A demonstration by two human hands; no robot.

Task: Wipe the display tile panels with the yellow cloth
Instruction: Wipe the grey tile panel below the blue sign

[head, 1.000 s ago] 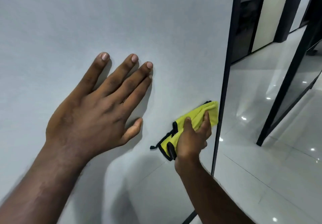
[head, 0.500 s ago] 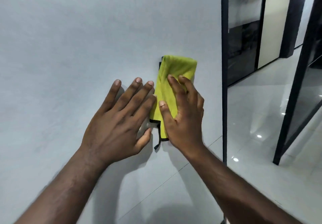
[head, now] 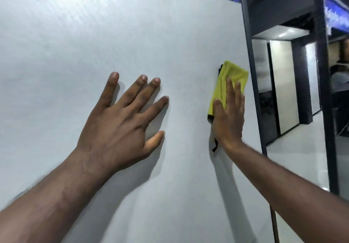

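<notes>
Two hands press flat on the big grey tile panel (head: pixel 75 44): the left hand (head: pixel 120 129) has its fingers spread wide, and the right hand (head: pixel 228 118), fingers close together, pushes the yellow cloth (head: pixel 229 78) near the panel's right edge.

Matt, faintly textured pale grey tile panel (head: pixel 132 34), soft yellow cloth (head: pixel 229 80) with black edging, glossy floor (head: pixel 294 148)
</notes>
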